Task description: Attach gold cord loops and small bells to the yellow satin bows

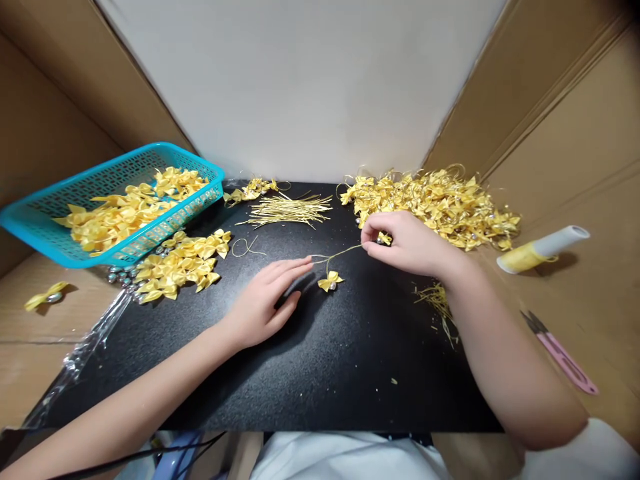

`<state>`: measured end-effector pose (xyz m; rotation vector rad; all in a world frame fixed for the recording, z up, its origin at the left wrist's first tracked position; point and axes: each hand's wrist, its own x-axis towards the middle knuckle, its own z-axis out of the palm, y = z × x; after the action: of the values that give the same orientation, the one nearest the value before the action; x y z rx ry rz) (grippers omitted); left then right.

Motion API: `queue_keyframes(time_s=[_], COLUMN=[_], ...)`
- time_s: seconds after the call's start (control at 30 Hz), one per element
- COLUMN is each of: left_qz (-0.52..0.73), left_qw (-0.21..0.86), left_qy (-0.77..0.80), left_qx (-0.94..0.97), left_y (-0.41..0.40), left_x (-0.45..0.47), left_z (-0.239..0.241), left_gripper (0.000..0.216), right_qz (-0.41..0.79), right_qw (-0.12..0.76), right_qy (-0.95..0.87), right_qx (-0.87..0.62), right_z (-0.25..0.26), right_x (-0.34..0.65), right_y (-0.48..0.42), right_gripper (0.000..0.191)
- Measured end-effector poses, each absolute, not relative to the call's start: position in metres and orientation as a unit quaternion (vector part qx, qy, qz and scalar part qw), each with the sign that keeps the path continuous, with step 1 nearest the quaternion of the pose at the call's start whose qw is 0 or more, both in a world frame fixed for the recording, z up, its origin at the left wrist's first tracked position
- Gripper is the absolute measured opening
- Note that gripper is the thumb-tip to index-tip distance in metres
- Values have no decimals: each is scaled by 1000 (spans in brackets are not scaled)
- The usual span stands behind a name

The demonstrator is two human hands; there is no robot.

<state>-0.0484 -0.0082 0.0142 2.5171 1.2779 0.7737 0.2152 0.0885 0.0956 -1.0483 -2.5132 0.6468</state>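
My left hand [267, 300] lies on the black mat [310, 373] with fingers stretched out, their tips pressing one end of a gold cord [337, 253]. My right hand [405, 243] pinches the cord's other end beside a small yellow bow [384, 238]. Another yellow ribbon bow [330, 282] with a small bead hangs on the cord between the hands. The cord runs taut from fingertip to fingertip.
A teal basket [60, 200] of yellow ribbon pieces sits at the left, with loose bows [183, 263] beside it. Cut gold cords [290, 209] lie at the back. A heap of finished bows [440, 200] sits back right. A yellow thread spool [540, 250] and pink snips [563, 357] rest on cardboard.
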Motion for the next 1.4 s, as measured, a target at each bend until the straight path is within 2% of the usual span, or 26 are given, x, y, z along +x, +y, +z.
queue_keyframes(time_s=[0.13, 0.33, 0.43, 0.57, 0.67, 1.17, 1.4], left_qz=[322, 237, 243, 263, 274, 191, 183], left_qw=[100, 198, 133, 11, -22, 127, 156], left_qy=[476, 433, 435, 460, 447, 350, 330], left_qx=[812, 847, 857, 848, 851, 908, 913], left_y=[5, 50, 54, 45, 42, 46, 54], left_x=[-45, -24, -8, 4, 0, -46, -47], left_z=[28, 33, 23, 9, 5, 19, 23], left_gripper=[26, 37, 38, 20, 22, 19, 19], right_qz=[229, 223, 221, 225, 236, 222, 212], right_qw=[178, 187, 197, 213, 214, 233, 246], right_qy=[-889, -895, -894, -892, -887, -859, -848], right_qx=[-353, -339, -336, -331, -334, -398, -419], right_z=[97, 93, 91, 90, 88, 81, 81], right_x=[212, 208, 207, 205, 205, 218, 227], right_y=[85, 85, 86, 87, 90, 106, 113], right_gripper=[9, 9, 9, 9, 9, 7, 7])
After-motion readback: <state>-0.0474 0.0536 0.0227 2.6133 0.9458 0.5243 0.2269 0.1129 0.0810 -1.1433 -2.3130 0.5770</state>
